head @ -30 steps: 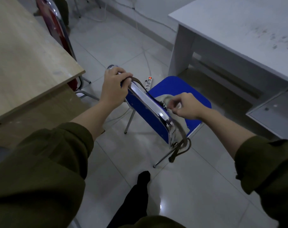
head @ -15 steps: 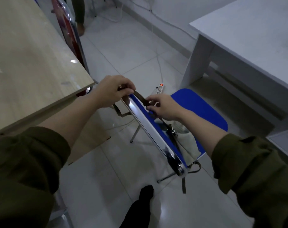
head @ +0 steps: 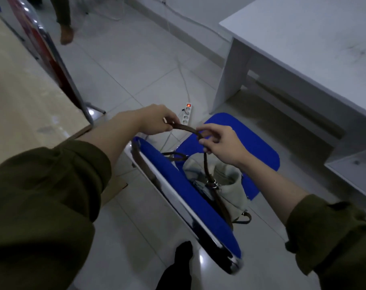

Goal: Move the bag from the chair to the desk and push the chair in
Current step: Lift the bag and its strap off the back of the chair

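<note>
A beige bag (head: 224,181) sits on the seat of a blue chair (head: 259,147), leaning against the blue backrest with its chrome rim. A dark brown strap (head: 185,128) runs up from the bag. My left hand (head: 155,119) pinches the strap's left end above the backrest. My right hand (head: 222,141) holds the same strap a little to the right, above the bag. The strap is stretched between both hands, lifted off the backrest. The white desk (head: 303,38) stands to the right, beyond the chair.
A wooden table (head: 21,97) fills the left side, with a red chair (head: 46,51) beyond it. A white power strip (head: 187,114) with a red light and its cables lie on the tiled floor ahead. Another person's foot (head: 66,34) stands at the far top left.
Both hands have lifted the strap up off the chair's backrest. My right hand moved along the strap. The camera has moved closer over the chair, and the bag shows more.
</note>
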